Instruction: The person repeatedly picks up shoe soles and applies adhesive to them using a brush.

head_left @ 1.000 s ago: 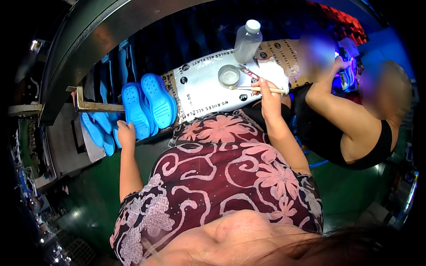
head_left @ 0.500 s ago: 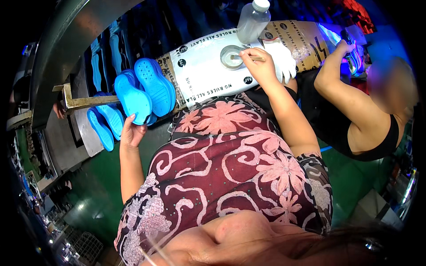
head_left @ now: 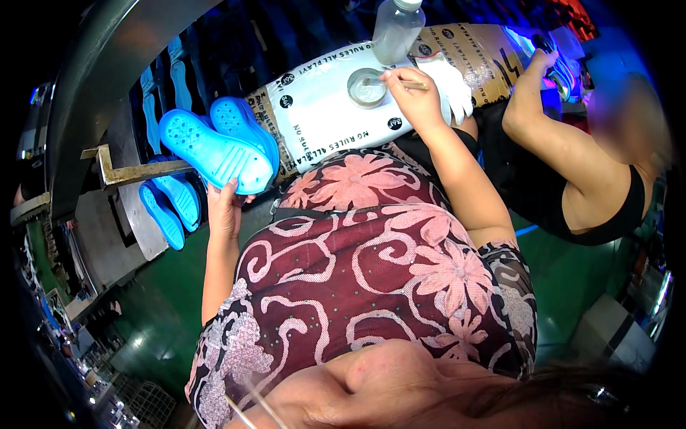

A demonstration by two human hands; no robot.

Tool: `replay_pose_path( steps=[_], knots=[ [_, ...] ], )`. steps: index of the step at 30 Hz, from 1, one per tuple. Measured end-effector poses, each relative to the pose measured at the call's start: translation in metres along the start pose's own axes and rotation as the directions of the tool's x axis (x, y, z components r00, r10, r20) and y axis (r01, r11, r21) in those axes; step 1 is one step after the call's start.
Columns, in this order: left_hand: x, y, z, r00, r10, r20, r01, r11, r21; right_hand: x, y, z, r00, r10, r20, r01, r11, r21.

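Observation:
My left hand (head_left: 225,209) is closed on the near end of a bright blue shoe sole (head_left: 214,156), thumb on top. The sole lies tilted, its far end to the upper left, with a dotted pattern and grooves facing up. Behind it stands a stack of like blue soles (head_left: 239,118), partly covered. With closed fingers my right hand (head_left: 416,101) grips a thin brush (head_left: 413,85) with a wooden handle. Its tip is at the right rim of a small round glass jar (head_left: 366,89) holding some clear or whitish stuff.
A clear bottle with a white cap (head_left: 396,36) stands behind the jar. A white glove (head_left: 451,89) lies to the right on the taped surface (head_left: 321,118). More blue soles (head_left: 168,207) rest by a metal bar (head_left: 146,171) at left. At right a co-worker's arm (head_left: 543,129) reaches forward.
My left hand has swung the sole out, so its far end now points to the upper left. The brush tip has drawn back from inside the jar to its right rim.

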State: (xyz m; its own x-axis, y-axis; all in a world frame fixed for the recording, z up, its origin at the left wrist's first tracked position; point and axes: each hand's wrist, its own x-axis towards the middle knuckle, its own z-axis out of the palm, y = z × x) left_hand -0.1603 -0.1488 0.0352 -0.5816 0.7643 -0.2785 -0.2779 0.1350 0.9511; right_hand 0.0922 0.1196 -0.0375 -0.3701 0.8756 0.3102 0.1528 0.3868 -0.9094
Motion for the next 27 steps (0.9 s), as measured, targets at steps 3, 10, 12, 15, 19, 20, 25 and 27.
replay_pose_path(
  steps=[3, 10, 12, 15, 19, 20, 25, 27],
  knots=[
    [0.001, -0.006, 0.011, 0.998, 0.051, -0.046, -0.047, 0.995, 0.084, -0.004, -0.006, -0.003, 1.000, -0.009, 0.001, 0.009, 1.000, 0.023],
    [0.016, -0.022, 0.005, 0.985, 0.142, -0.095, -0.110, 0.954, 0.278, -0.005, -0.004, -0.004, 0.999, 0.049, -0.023, -0.050, 0.998, -0.035],
    [0.019, -0.028, 0.004, 0.947, 0.315, -0.061, -0.251, 0.847, 0.469, -0.006, -0.004, -0.004, 0.994, 0.109, -0.026, -0.107, 0.992, 0.068],
    [0.016, -0.017, 0.033, 0.950, 0.310, -0.036, -0.283, 0.904, 0.322, -0.008, -0.010, -0.007, 0.979, 0.197, -0.044, -0.180, 0.949, 0.257],
    [0.024, -0.007, 0.056, 0.932, 0.360, 0.042, -0.357, 0.889, 0.288, -0.016, -0.029, -0.014, 0.972, 0.220, -0.079, -0.165, 0.884, 0.437],
    [0.027, -0.006, 0.058, 0.926, 0.371, 0.073, -0.377, 0.888, 0.264, -0.019, -0.037, -0.015, 0.977, 0.197, -0.076, -0.136, 0.863, 0.486],
    [0.026, 0.006, 0.072, 0.867, 0.489, 0.094, -0.494, 0.823, 0.278, -0.043, -0.109, -0.011, 0.996, 0.065, 0.069, -0.085, 0.931, 0.355],
    [0.026, 0.009, 0.076, 0.850, 0.515, 0.111, -0.523, 0.800, 0.294, -0.044, -0.122, -0.007, 0.972, -0.206, 0.116, 0.180, 0.963, 0.202]
  ],
)
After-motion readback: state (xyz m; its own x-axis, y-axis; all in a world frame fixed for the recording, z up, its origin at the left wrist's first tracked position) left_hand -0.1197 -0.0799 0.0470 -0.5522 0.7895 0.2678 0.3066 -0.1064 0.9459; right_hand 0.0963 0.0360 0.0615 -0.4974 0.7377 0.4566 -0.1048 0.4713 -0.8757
